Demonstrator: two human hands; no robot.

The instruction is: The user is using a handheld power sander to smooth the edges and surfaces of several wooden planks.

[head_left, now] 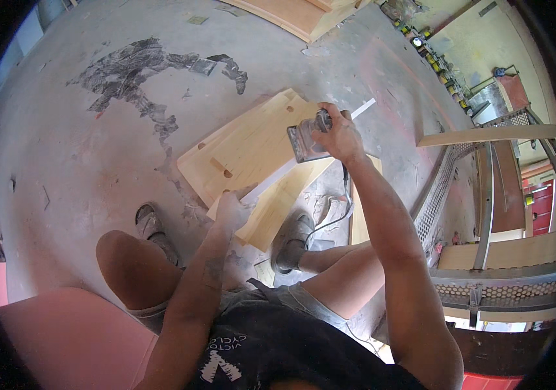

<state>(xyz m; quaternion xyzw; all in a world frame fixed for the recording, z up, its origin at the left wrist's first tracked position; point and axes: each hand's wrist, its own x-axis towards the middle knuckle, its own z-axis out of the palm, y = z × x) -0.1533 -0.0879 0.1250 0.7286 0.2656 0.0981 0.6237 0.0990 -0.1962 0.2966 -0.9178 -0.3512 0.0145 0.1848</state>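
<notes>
My right hand is wrapped over the top of a dusty palm sander. The sander's base rests on a long, narrow white strip, which slants from lower left to upper right. Fingers of my left hand are closed around the strip's near end. Under the strip lie several pale wooden boards, stacked unevenly, with small round cut-outs. The strip's far end sticks out past my right hand. From the sander a dark cord runs down beside my right shoe.
A perforated metal rack bearing wooden strips stands on the right. Cans line the back right wall. Wooden furniture sits at the top. A pink panel is at lower left. Dark patches mark the dusty floor.
</notes>
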